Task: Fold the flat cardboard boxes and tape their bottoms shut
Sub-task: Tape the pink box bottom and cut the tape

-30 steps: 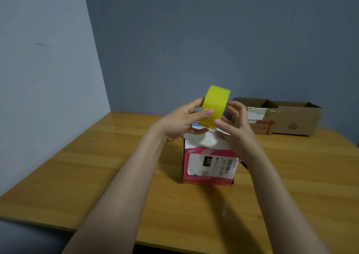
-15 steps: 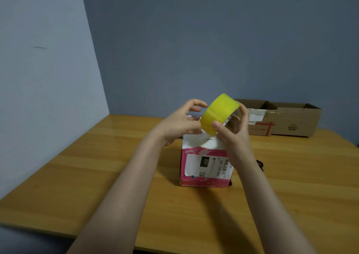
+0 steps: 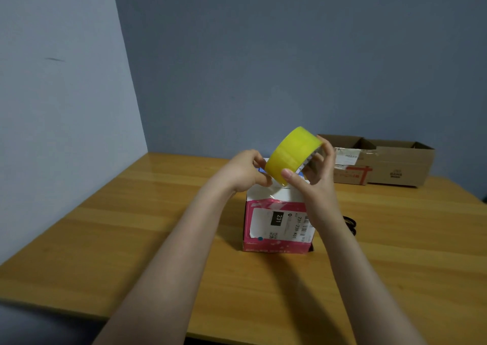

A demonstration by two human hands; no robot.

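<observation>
Above table [image 3: 126, 239], right hand [image 3: 315, 186] grips tape roll [image 3: 290, 152].

The shipping label [image 3: 279, 222] on the pink box [image 3: 274, 247] shows "231" on a black patch and "231-239 K01" beside its barcode; other print is illegible.

Three boxes [image 3: 278, 223] [image 3: 349, 169] [image 3: 399, 165], one tape roll [image 3: 291, 153]

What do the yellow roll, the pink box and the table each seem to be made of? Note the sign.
The yellow roll: probably plastic adhesive tape; glossy, slightly translucent layers. The pink box: likely thin printed cardboard; matte, with a paper label stuck on. The table: wood or wood-look laminate; plank grain under a shiny finish, cannot tell which.
</observation>
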